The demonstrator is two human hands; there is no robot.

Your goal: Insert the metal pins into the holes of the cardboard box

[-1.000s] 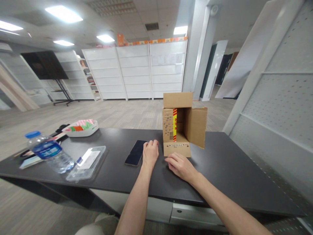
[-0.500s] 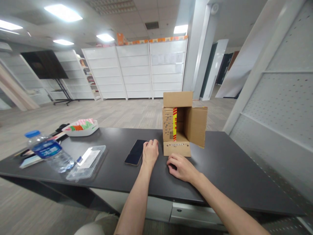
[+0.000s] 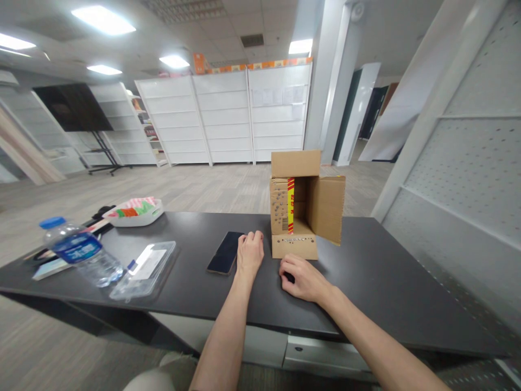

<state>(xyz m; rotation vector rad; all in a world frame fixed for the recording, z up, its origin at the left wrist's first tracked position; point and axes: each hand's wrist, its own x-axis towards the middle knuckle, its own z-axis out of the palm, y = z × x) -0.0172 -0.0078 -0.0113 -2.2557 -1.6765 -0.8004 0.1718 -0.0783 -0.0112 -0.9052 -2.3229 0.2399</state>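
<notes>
A cardboard box (image 3: 303, 201) stands on the dark desk with its open side toward me and its flaps spread. Its left flap (image 3: 279, 209) carries a red-and-yellow strip and many small round marks. Along the front flap (image 3: 295, 247) runs a row of small dots, too small to identify. My left hand (image 3: 250, 252) rests on the desk between a smartphone (image 3: 225, 253) and the box, fingers curled down. Just in front of the box, my right hand (image 3: 301, 276) lies with fingers bent toward the thumb. Only a dark gap shows inside that curl; I see no object in either hand.
On the left, a water bottle (image 3: 83, 252) lies tilted beside a clear plastic case (image 3: 144, 271). Behind them is a white basket (image 3: 136, 217) with colourful contents. A perforated white panel (image 3: 468, 168) borders the desk (image 3: 378, 282) on the right. White shelves (image 3: 223, 117) stand beyond.
My right hand has shifted very slightly to the right, its fingers curling a little more. My left hand, the box and the phone stay in place.
</notes>
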